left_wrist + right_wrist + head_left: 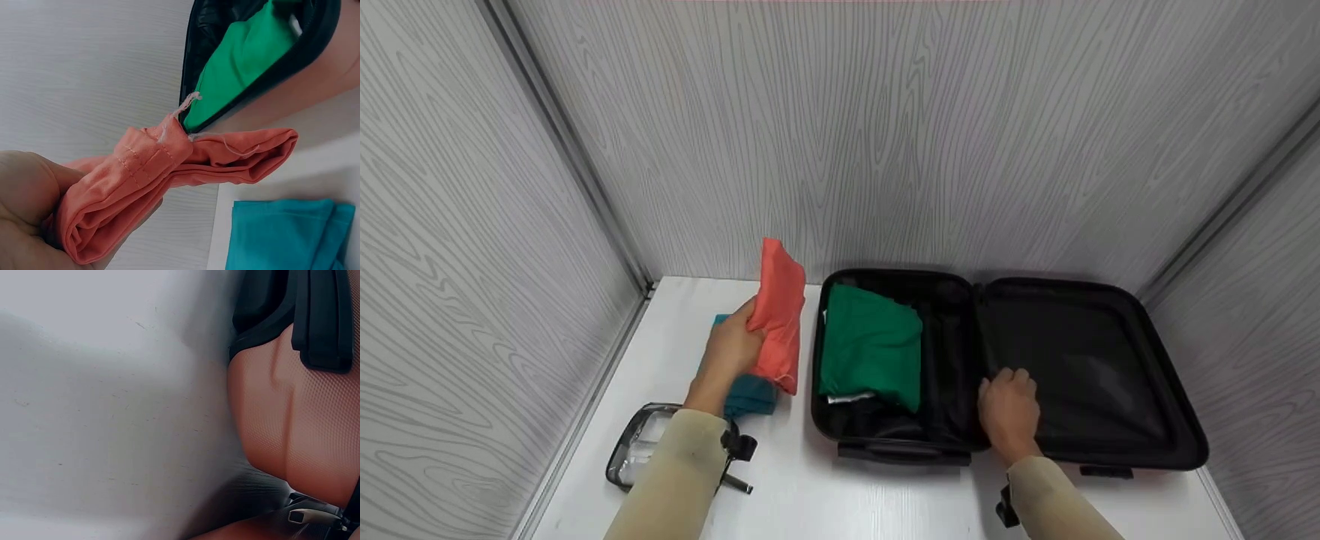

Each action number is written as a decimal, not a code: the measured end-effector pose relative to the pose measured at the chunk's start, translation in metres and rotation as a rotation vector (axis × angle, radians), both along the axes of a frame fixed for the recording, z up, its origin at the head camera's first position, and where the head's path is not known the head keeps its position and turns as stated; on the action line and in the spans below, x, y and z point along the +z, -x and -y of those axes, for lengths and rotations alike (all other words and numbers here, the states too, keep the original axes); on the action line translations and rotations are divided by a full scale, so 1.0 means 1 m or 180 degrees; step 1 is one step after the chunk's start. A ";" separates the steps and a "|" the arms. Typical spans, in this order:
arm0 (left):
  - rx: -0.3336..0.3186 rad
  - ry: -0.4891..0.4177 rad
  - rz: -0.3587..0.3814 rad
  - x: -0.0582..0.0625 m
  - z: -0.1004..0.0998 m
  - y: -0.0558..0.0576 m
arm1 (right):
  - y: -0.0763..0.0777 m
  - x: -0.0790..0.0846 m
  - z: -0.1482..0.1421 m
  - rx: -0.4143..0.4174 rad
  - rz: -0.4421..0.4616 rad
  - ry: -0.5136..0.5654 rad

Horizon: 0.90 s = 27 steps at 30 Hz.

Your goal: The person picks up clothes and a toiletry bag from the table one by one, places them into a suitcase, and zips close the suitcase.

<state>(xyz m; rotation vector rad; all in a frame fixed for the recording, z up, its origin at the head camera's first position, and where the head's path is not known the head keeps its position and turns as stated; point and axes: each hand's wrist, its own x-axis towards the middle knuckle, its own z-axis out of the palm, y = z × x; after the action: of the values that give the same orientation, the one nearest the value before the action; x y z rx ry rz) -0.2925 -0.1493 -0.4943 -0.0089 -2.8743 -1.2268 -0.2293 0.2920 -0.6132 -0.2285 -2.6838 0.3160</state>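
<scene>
My left hand [735, 339] grips a folded coral-coloured garment [780, 315], raised to the left of the open suitcase [906, 444]. In the left wrist view the thumb lies along the roll of coral cloth [135, 163], where stitching and a pale drawstring show. A folded teal cloth [287, 233] lies on the table below. In the suitcase's left half lies a green folded garment [870, 349]. At the front of the suitcase, near where its halves meet, is my right hand [1011, 412], its fingers bent and fingertips hidden; whether it grips the rim is unclear.
A clear pouch with dark edging [641, 442] lies at the front left, partly under my left forearm. The suitcase's right half [1072, 367] lies flat, dark inside. Its orange outer shell [304, 410] shows in the right wrist view. Grey-patterned walls [840, 150] enclose the white table [900, 495].
</scene>
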 end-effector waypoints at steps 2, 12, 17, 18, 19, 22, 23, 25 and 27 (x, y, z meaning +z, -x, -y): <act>0.0005 0.0017 -0.0023 0.003 -0.002 -0.001 | 0.000 0.000 0.000 0.0007 -0.0021 -0.0007; -0.0088 -0.0157 -0.0204 0.016 -0.019 -0.006 | 0.001 0.001 0.000 -0.0020 0.0082 0.0052; -0.0153 -0.0255 -0.0299 0.025 -0.033 -0.006 | 0.001 0.001 -0.001 -0.0036 0.0071 0.0031; -0.0171 -0.0281 -0.0322 0.026 -0.037 -0.006 | 0.001 0.001 -0.001 -0.0037 0.0070 0.0032; -0.0185 -0.0307 -0.0347 0.027 -0.041 -0.005 | 0.000 0.001 -0.001 -0.0035 0.0074 0.0036; -0.0234 -0.0372 -0.0426 0.028 -0.053 -0.003 | 0.001 0.001 -0.001 -0.0047 0.0103 0.0072; -0.0252 -0.0408 -0.0433 0.028 -0.057 -0.003 | 0.001 0.001 -0.001 -0.0051 0.0109 0.0085; -0.0305 -0.0470 -0.0464 0.027 -0.066 -0.001 | 0.001 0.001 -0.001 -0.0056 0.0106 0.0095; -0.0362 -0.0516 -0.0472 0.024 -0.074 -0.001 | 0.001 0.000 0.000 -0.0049 0.0067 0.0078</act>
<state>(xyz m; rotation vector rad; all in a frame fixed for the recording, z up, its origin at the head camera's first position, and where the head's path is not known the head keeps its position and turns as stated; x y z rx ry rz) -0.2919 -0.0749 -0.4701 -0.2530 -2.6739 -1.4098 -0.2299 0.2918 -0.6127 -0.2612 -2.6989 0.3436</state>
